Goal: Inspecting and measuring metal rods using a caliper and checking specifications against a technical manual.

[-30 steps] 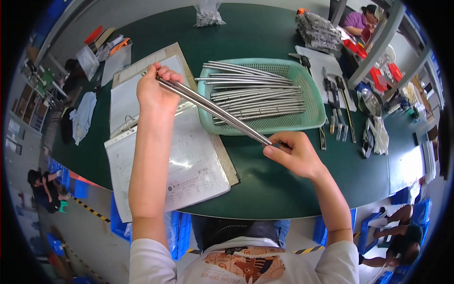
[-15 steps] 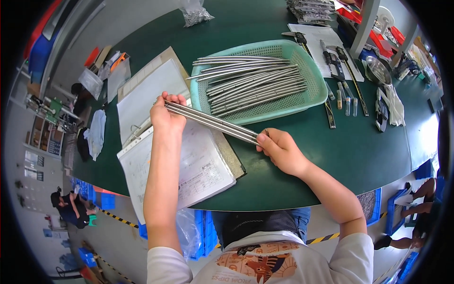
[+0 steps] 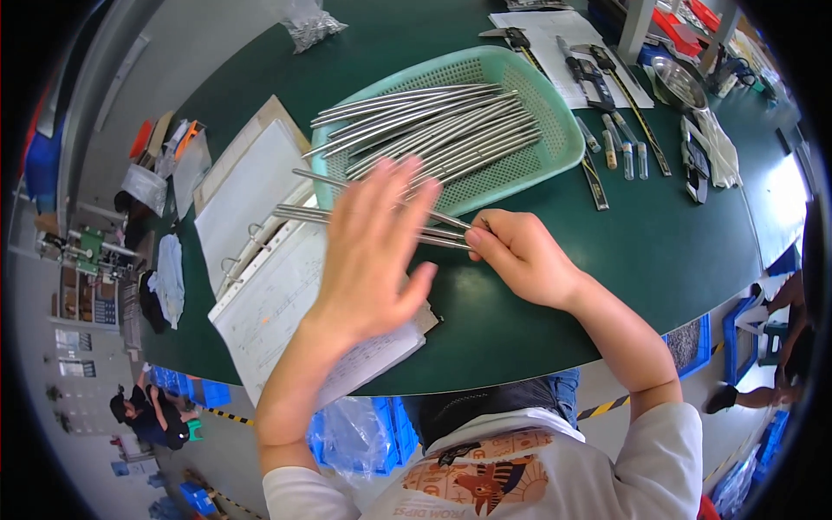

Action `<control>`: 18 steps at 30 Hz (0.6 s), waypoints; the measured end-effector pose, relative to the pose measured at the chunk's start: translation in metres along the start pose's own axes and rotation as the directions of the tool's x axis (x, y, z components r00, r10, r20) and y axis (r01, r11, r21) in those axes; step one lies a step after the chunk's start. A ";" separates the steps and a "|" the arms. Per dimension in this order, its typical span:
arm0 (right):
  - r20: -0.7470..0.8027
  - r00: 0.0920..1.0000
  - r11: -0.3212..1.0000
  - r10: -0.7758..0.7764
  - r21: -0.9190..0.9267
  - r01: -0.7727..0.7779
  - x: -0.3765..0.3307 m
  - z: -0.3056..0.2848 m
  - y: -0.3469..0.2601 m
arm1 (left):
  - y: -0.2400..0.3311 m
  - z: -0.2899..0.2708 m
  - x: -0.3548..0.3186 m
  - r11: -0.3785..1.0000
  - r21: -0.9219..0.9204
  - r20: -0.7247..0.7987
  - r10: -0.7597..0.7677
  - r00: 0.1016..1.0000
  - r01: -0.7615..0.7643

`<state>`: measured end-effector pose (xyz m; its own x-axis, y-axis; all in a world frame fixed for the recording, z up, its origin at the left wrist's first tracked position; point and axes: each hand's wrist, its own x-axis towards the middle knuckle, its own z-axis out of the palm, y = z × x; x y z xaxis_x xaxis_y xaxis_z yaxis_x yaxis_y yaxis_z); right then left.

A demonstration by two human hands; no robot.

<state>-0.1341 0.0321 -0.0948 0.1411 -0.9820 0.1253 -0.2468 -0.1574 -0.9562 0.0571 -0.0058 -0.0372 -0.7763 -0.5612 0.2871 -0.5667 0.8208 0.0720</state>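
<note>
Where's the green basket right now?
In the head view, the green basket sits on the table at upper centre, beyond the right hand, right of the binder.

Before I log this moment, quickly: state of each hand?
Left hand: open, blurred, in front of metal rods; contact unclear.
Right hand: closed, holding those metal rods at one end.

My right fingers [image 3: 487,245] grip metal rods [image 3: 302,212] by their ends; my left fingers [image 3: 414,217], blurred, spread over them. More rods [image 3: 451,130] lie in a green basket [image 3: 565,149].

A dark-green, curved-edged table [image 3: 520,342] stands over a grey floor [image 3: 247,455] with black-and-yellow striped tape [image 3: 605,407]; white glare [image 3: 784,186] lights the table's right.
</note>
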 end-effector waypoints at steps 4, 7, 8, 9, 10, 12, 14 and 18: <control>0.027 1.000 0.998 0.000 0.069 -0.002 0.004 -0.002 0.003 | 0.001 0.026 0.014 0.993 -0.065 -0.034 0.092 0.995 -0.094; 0.000 1.000 0.987 0.012 0.159 -0.011 0.005 -0.003 0.006 | -0.007 0.039 0.015 0.981 -0.114 -0.104 0.147 0.984 -0.159; 0.005 0.999 0.996 0.039 0.081 -0.039 0.005 -0.006 0.003 | -0.006 0.041 0.016 0.983 -0.074 -0.142 0.154 0.978 -0.166; 0.010 0.998 0.998 0.067 0.002 -0.067 0.005 -0.009 0.001 | -0.007 0.043 0.016 0.985 -0.035 -0.180 0.161 0.971 -0.169; -0.019 0.999 0.998 0.039 0.052 -0.037 0.004 -0.014 0.001 | -0.008 0.045 0.019 0.980 0.009 -0.216 0.196 0.957 -0.198; -0.081 0.997 1.000 0.000 0.009 0.000 -0.001 -0.021 0.002 | -0.008 0.048 0.020 0.979 0.025 -0.228 0.205 0.952 -0.205; -0.149 0.987 0.994 -0.061 -0.103 0.046 -0.011 -0.030 0.001 | -0.009 0.051 0.019 0.976 0.061 -0.258 0.219 0.941 -0.210; -0.277 0.909 0.933 -0.311 -0.271 0.237 -0.018 -0.046 0.011 | -0.009 0.054 0.017 0.973 0.093 -0.290 0.227 0.930 -0.209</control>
<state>-0.1837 0.0437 -0.0955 -0.0608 -0.8726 0.4847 -0.4570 -0.4074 -0.7907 0.0342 -0.0290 -0.0842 -0.7707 -0.3043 0.5598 -0.4150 0.9064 -0.0787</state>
